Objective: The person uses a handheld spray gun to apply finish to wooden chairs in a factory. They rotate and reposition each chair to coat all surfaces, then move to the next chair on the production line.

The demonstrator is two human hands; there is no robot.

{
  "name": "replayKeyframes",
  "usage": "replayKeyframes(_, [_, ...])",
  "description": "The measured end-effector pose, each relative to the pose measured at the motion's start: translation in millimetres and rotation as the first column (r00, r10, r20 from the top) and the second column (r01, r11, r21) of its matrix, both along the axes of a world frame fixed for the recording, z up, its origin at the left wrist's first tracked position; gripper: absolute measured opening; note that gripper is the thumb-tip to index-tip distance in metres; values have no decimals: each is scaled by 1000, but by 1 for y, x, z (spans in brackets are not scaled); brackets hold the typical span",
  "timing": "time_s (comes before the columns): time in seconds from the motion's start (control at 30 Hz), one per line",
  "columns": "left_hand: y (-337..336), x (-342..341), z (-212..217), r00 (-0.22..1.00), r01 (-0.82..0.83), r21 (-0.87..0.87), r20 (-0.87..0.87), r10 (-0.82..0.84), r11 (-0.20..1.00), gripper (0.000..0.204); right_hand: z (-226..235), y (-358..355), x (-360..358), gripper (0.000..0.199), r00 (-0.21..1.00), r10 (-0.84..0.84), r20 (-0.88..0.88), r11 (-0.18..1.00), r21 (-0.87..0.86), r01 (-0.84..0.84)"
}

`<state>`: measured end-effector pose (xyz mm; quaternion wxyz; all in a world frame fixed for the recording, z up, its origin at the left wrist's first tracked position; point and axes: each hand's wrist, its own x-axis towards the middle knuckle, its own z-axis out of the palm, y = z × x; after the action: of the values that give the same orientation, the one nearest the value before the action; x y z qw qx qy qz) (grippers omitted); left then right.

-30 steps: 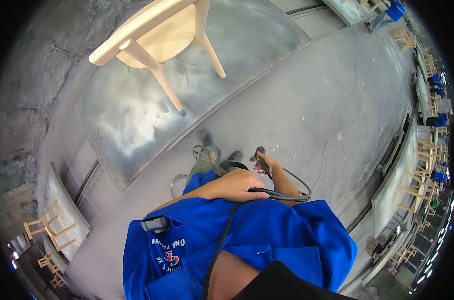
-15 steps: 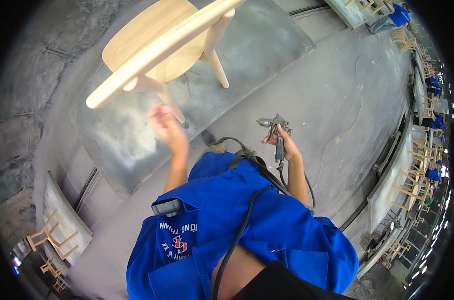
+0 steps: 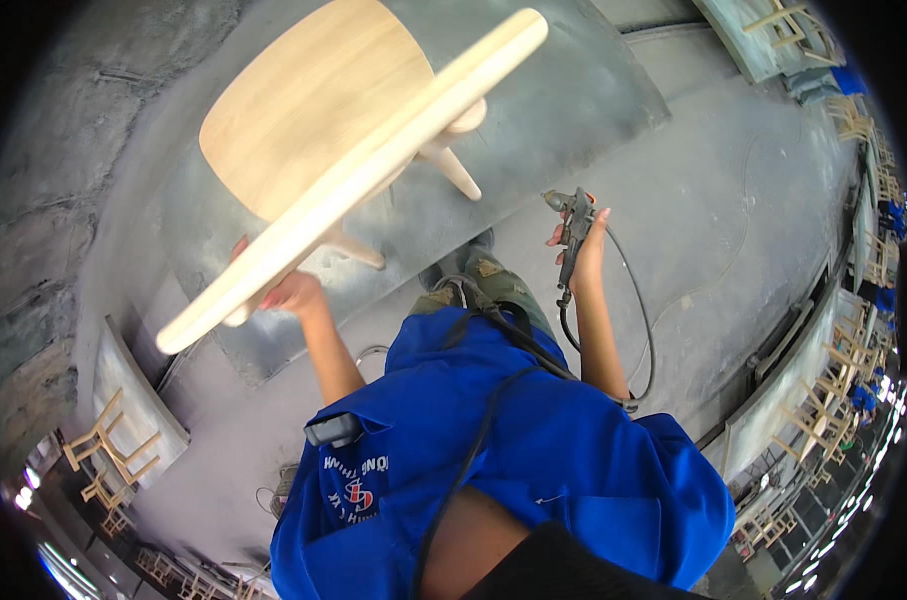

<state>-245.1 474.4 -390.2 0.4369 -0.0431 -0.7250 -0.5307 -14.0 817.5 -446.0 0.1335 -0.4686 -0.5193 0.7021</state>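
On my feed's left, the left hand [image 3: 295, 293], empty and blurred half a second ago, has now closed around the lower end of the backrest [image 3: 353, 185] on the pale wooden chair [image 3: 308, 110], so I'd call the chair under control; it's over the grey metal table [image 3: 588, 105], lifted or not I can't tell, and rightward there's the spray gun [image 3: 576, 228], nozzle leftward, held snugly in the right hand [image 3: 590, 262]

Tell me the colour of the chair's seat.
The chair's seat is pale beige wood, showing best in the head view.
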Motion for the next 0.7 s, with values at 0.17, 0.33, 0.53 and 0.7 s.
replayKeyframes(0.17, [25, -26, 108, 969, 109, 94, 210, -126, 990, 113, 22, 45, -96, 80, 985, 170, -35, 984, 70, -167])
replayKeyframes(0.33, [38, -98, 154, 960, 3, 158, 275, -47, 988, 108, 37, 66, -209, 78, 900, 234, -368, 959, -62, -275])
replayKeyframes(0.53, [36, -170, 156, 958, -91, 159, 283, 43, 983, 98, 6, 73, -316, 72, 894, 82, -440, 892, -367, -263])
replayKeyframes(0.7, [15, -203, 139, 966, -139, 44, 228, 126, 989, 86, -63, 73, -314, 75, 984, 27, -178, 881, -462, -108])
